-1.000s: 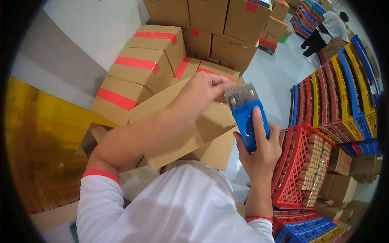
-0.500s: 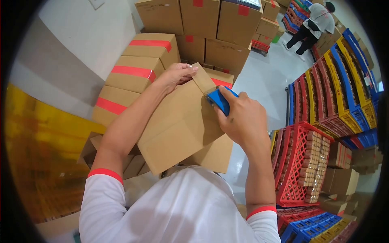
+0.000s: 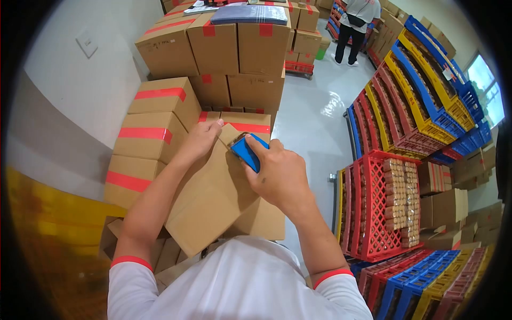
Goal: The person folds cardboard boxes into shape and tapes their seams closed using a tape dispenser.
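Note:
A brown cardboard box [image 3: 205, 200] lies tilted against my front. At its far end, the fingers of my left hand [image 3: 202, 140] are closed on the edge. My right hand [image 3: 282, 176] grips a blue tape dispenser [image 3: 248, 153], its head touching the box near that same far end. Whether tape runs from the dispenser is too unclear to see. Beneath the held box, part of another cardboard box [image 3: 261, 221] shows.
Boxes with red tape [image 3: 152, 130] are stacked to the left and ahead, with a blue-grey book [image 3: 249, 14] on top. Crates full of packed goods [image 3: 381, 208] stand along the right. A person [image 3: 360, 21] stands at the back; open boxes [image 3: 165, 248] lie at lower left.
My view has tilted up and turned right, so the surroundings shift left and lower. Both hands keep their hold, with the dispenser still at the box's far end. The person behind stands more upright.

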`<action>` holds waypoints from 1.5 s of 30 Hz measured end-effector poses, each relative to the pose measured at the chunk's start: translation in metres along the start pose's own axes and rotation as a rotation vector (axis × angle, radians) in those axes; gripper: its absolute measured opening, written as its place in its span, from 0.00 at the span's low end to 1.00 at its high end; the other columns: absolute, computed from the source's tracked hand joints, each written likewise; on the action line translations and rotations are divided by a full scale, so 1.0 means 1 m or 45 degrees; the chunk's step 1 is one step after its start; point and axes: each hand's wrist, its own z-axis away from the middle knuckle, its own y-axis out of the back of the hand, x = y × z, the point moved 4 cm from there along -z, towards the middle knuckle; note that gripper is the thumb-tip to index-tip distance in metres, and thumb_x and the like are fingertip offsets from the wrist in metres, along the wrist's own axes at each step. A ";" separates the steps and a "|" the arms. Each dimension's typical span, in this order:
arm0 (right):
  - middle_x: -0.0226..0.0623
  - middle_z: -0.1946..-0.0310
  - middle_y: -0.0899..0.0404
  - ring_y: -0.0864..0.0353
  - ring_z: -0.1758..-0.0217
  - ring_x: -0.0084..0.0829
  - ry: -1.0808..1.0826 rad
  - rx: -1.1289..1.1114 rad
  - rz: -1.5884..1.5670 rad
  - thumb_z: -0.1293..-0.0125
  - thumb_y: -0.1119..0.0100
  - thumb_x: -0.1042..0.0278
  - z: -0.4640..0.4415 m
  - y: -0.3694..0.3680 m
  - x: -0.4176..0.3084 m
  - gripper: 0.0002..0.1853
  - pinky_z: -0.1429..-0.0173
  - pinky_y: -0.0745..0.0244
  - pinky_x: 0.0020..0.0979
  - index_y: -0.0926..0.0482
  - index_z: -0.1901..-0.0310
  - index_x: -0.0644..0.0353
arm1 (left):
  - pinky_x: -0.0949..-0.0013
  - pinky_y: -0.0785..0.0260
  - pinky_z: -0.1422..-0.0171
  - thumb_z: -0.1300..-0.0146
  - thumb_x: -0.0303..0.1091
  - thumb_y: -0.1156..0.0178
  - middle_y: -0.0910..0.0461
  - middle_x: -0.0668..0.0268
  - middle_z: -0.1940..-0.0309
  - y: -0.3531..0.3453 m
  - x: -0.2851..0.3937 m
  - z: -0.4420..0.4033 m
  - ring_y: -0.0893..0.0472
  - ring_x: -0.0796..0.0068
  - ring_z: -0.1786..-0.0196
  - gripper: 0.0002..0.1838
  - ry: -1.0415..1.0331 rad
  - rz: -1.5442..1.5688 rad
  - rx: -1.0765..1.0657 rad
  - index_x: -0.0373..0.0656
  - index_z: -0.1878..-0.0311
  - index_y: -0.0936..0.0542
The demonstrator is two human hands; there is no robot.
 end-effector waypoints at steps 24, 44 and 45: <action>0.46 0.64 0.20 0.15 0.68 0.49 -0.133 -0.276 0.207 0.37 0.24 0.56 0.103 0.110 0.015 0.34 0.61 0.20 0.48 0.19 0.28 0.41 | 0.68 0.21 0.47 0.13 0.62 0.59 0.12 0.64 0.60 -0.011 -0.012 -0.030 0.14 0.75 0.55 0.33 0.279 0.779 -0.509 0.39 0.41 0.18; 0.46 0.66 0.15 0.10 0.65 0.42 0.093 -0.793 0.479 0.36 0.31 0.66 0.103 -0.065 0.099 0.27 0.64 0.17 0.37 0.16 0.35 0.62 | 0.39 0.61 0.08 0.19 0.50 0.45 0.47 0.40 0.14 -0.102 0.083 0.093 0.51 0.46 0.10 0.45 -0.669 -0.956 -0.370 0.29 0.14 0.49; 0.46 0.66 0.13 0.10 0.64 0.42 0.094 -0.885 0.439 0.36 0.32 0.65 0.105 -0.075 0.118 0.28 0.62 0.17 0.35 0.18 0.33 0.62 | 0.39 0.58 0.09 0.21 0.48 0.43 0.44 0.39 0.15 -0.104 0.085 0.091 0.49 0.44 0.10 0.45 -0.591 -1.055 -0.327 0.29 0.14 0.48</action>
